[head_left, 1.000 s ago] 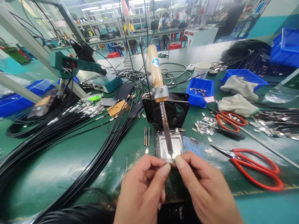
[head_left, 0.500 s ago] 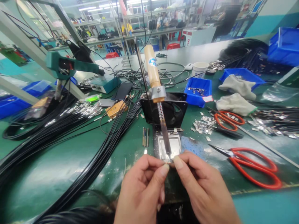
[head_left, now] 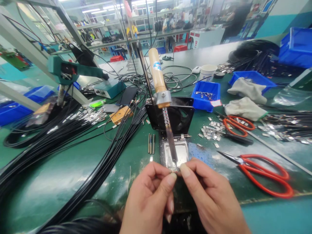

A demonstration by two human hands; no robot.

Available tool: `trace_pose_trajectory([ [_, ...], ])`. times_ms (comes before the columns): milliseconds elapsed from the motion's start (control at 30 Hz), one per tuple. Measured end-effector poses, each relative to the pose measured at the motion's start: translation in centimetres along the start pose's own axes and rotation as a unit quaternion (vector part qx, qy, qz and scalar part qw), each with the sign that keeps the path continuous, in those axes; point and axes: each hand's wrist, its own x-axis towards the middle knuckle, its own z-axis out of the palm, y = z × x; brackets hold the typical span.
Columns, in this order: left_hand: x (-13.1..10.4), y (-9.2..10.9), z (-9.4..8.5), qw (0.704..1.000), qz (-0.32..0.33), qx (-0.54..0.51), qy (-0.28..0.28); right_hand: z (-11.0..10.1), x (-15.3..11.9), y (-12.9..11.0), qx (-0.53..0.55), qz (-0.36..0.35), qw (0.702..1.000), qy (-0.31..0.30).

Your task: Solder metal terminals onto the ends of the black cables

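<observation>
My left hand and my right hand meet fingertip to fingertip at the near edge of a square metal tray. Each pinches something very small between thumb and forefinger; the fingertips hide most of it. A soldering iron with a wooden handle leans down from a stand, its tip just above the fingertips, over the tray. Behind the tray stands a black fan. A blue sponge lies to the right of the tray, and several thin metal bits lie to its left.
Red-handled scissors lie at the right, with a second pair behind. Black cables spread across the left. Farther back are a blue bin, gloves, a paper cup and small connectors. People stand in the background.
The wooden handle of the iron has tipped slightly to the left. Both hands keep nearly the same place and pinch.
</observation>
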Motion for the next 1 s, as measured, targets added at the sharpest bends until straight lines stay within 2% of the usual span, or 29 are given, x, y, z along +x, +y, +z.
trace_pose_trajectory([
  [300, 0.0, -0.1, 0.0, 1.0, 0.007, -0.015, -0.002, 0.0, 0.2, 0.0, 0.031, 0.009, 0.999, -0.014],
  [600, 0.3, -0.5, -0.1, 0.999, 0.012, -0.042, -0.009, 0.0, 0.4, 0.0, 0.035, -0.029, 0.999, -0.002],
  [1000, 0.0, -0.4, 0.4, 0.999, 0.019, -0.035, -0.002, 0.2, 0.4, 1.0, 0.099, 0.032, 0.994, -0.043],
])
